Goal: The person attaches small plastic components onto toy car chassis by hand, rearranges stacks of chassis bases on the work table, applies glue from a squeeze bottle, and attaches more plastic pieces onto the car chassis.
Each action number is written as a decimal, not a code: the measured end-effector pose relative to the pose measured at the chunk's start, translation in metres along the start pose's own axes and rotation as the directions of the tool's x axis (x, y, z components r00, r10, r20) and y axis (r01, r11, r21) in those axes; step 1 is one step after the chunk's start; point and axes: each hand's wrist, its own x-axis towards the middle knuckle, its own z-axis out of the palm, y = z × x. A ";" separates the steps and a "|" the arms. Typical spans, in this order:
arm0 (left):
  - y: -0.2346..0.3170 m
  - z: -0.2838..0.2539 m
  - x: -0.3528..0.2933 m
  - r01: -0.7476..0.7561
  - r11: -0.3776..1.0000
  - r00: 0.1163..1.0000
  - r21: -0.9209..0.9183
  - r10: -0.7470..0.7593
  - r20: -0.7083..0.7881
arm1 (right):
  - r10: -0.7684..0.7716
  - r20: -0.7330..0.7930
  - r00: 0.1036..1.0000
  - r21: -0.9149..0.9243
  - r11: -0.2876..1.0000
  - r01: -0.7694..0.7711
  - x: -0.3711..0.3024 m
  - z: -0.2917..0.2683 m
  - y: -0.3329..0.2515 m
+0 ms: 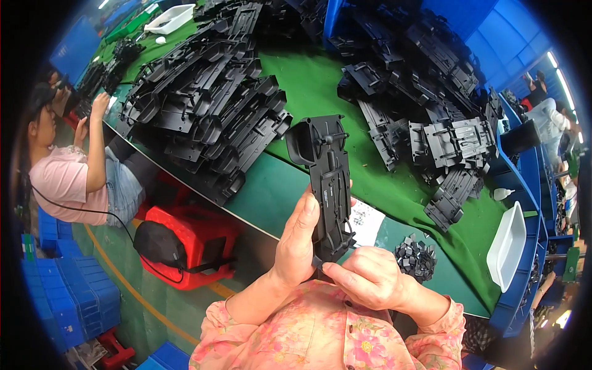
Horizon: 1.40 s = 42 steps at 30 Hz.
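While the long, ribbed black plastic molding (332, 185) is held at the centre of the view, its cupped end is pointed toward twelve o'clock and its lower end toward six, close to the wearer's chest. It is gripped by the left hand (295, 240), with the thumb laid along its left edge and the fingers wrapped behind, their tips just showing past the right edge; presumably it is clasped this way so that the ribbed face is kept in sight and the weight is borne on one side. At five o'clock, the right hand (370, 277) is closed into a loose curl, with thumb and forefinger brought to the molding's lower end. Whether a separate scrap is pinched at those fingertips cannot be told.

Toward four o'clock, a heap of small flat black pieces (415, 258) is set just beyond the right hand, probably for easy reach, and a printed white sheet (368, 225) is partly hidden by the molding. Between ten and eleven o'clock, a stack of similar moldings (203, 105) is laid in overlapping rows, likely to save room; a looser pile (459, 145) is found at two. Green cloth (308, 74) is spread between them, perhaps as protection against scratches. Between three and four o'clock, a white plastic tray (507, 246) is placed, and at nine, a co-worker in a pink top (71, 182) is seen.
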 end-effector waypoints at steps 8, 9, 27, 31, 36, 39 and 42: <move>-0.014 -0.003 -0.003 0.090 0.966 0.995 -0.241 -0.100 -0.030 | -0.009 0.021 1.000 -0.078 0.997 0.010 -0.008 0.000 0.003; -0.016 0.002 -0.001 0.057 0.983 0.995 -0.177 -0.070 -0.065 | -0.003 -0.020 1.000 -0.070 0.998 0.001 -0.006 -0.002 0.002; -0.020 0.039 -0.050 0.157 0.889 0.966 -0.429 -0.048 0.254 | 0.492 -0.682 0.541 -0.005 0.736 -0.677 -0.077 -0.042 -0.066; -0.017 0.029 -0.048 0.338 0.816 0.941 -0.470 -0.310 0.139 | 0.877 -0.394 0.275 0.570 0.468 -0.675 -0.046 -0.045 -0.049; 0.009 -0.001 -0.046 0.408 0.751 0.912 -0.519 -0.368 0.183 | 0.870 0.024 0.493 0.774 0.296 -0.559 -0.026 -0.034 -0.040; 0.006 -0.006 -0.042 0.420 0.763 0.908 -0.492 -0.356 0.222 | 0.850 0.166 0.499 0.747 0.222 -0.626 -0.015 -0.030 -0.042; 0.001 -0.004 -0.053 0.334 0.870 0.942 -0.361 -0.297 0.157 | 0.849 0.221 0.480 0.780 0.141 -0.609 -0.022 -0.028 -0.051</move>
